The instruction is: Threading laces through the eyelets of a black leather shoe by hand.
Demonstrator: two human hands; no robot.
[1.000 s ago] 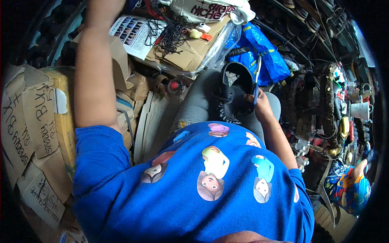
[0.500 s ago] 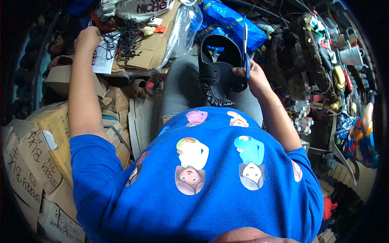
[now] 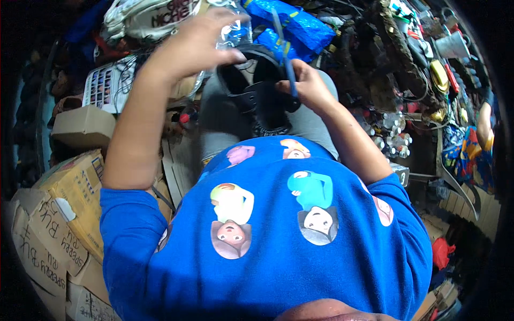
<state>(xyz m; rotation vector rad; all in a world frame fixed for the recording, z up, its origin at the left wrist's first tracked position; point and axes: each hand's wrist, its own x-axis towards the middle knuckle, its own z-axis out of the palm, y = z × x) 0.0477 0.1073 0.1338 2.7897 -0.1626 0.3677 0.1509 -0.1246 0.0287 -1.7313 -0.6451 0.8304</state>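
A black sandal (image 3: 261,96) rests on my lap, on grey trousers (image 3: 219,117). My right hand (image 3: 308,88) grips the sandal's right side and also pinches a thin blue tool (image 3: 284,51) that sticks upward. My left hand (image 3: 201,45) hovers at the sandal's upper left with its fingers spread. Its thumb lies close to the sandal's rim, in front of a clear plastic bag (image 3: 235,33). My blue printed shirt (image 3: 267,235) fills the lower half of the view.
Cardboard boxes (image 3: 69,187) stack up at my left. A white keypad (image 3: 104,88) lies under dark cords, with a white bag (image 3: 150,13) above it. A blue plastic bag (image 3: 302,27) lies ahead. Shoes (image 3: 396,69), small bottles (image 3: 393,136) and another person (image 3: 482,125) are at the right.
My left hand has left the keypad and cords at the far left and swung right to the sandal. The right hand has kept hold of the sandal and the blue tool.
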